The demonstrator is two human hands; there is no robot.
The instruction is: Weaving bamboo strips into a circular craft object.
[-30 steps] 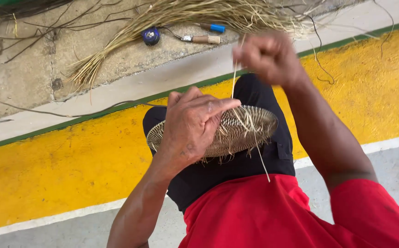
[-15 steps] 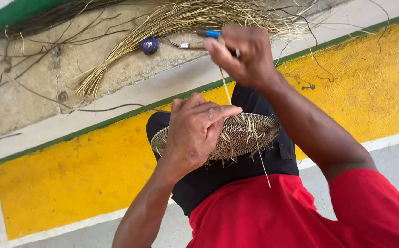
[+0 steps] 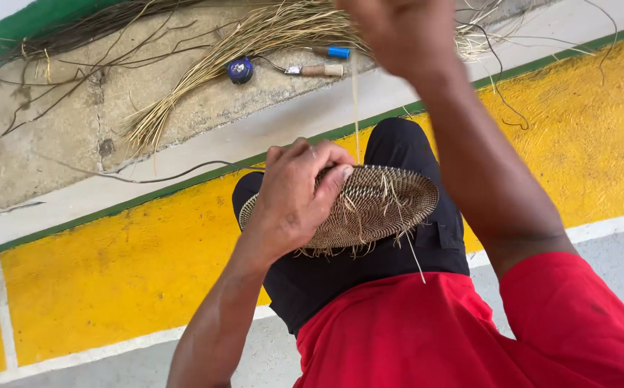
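Concrete floor (image 3: 53, 151) — straw bundle (image 3: 254, 43), knife (image 3: 315, 70)

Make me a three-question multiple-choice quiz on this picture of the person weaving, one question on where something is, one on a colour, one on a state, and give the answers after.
1. Where does the woven disc rest?
A. on the person's lap
B. on the grey concrete
C. on a table

2. What colour is the wide painted floor band beside the legs?
A. blue
B. yellow
C. red

3. What is the right hand doing?
A. lying flat on the disc
B. gripping the wooden-handled tool
C. raised, pulling a thin strand taut

Answers:
1 A, the left hand steadies the disc on the black trousers.
2 B, the band is yellow.
3 C, the strand runs straight up from the disc; the wooden-handled tool lies untouched.
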